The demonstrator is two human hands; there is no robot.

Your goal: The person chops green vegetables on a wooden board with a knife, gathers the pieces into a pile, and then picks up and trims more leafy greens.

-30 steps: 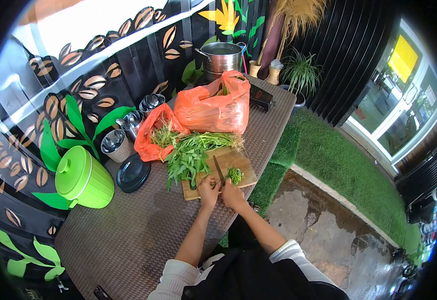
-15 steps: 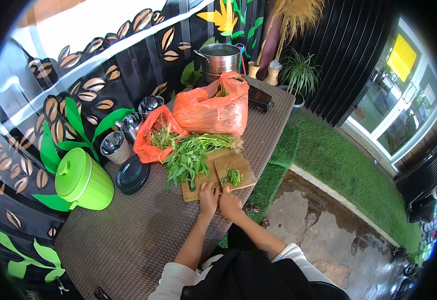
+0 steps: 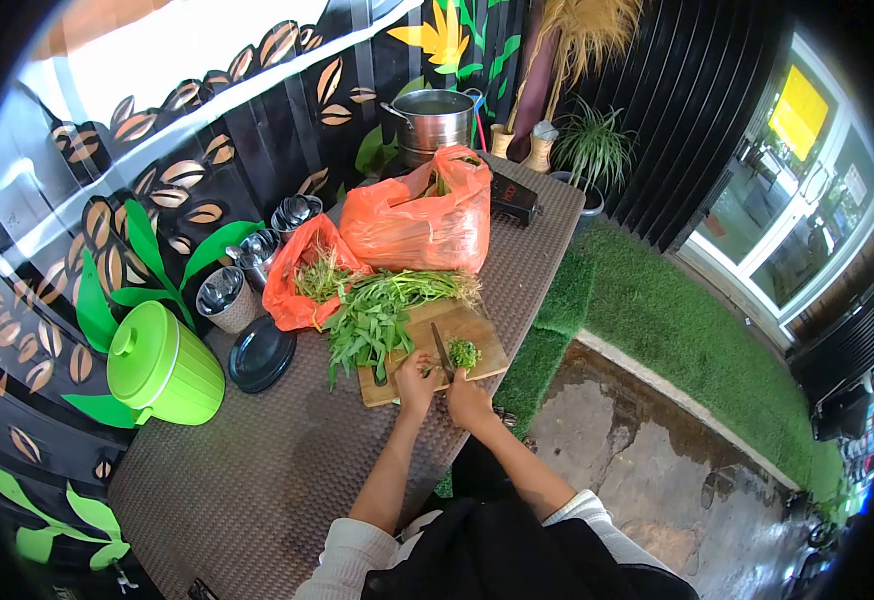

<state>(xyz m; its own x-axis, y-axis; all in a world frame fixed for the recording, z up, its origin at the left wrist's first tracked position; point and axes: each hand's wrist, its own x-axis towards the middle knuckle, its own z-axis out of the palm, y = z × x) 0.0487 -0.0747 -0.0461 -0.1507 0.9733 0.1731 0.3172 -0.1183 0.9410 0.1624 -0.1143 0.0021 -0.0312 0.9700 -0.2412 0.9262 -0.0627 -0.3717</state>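
My right hand is closed round the handle of a knife, its blade pointing away from me over the wooden cutting board. Just left of the knife, my left hand rests at the board's near edge with curled fingers; a bit of green shows at the fingertips, mostly hidden. A small heap of chopped greens lies right of the blade. Long-stemmed leafy greens spread across the board's far left part, their roots toward the right.
Behind the board stand a large orange plastic bag and a smaller orange bag. Black plates, a green lidded bucket and cutlery cups are to the left. A steel pot stands at the back.
My hands have moved slightly apart. The left has lifted a little away from the knife, and the blade has shifted slightly against the chopped heap. The view has shifted a little.
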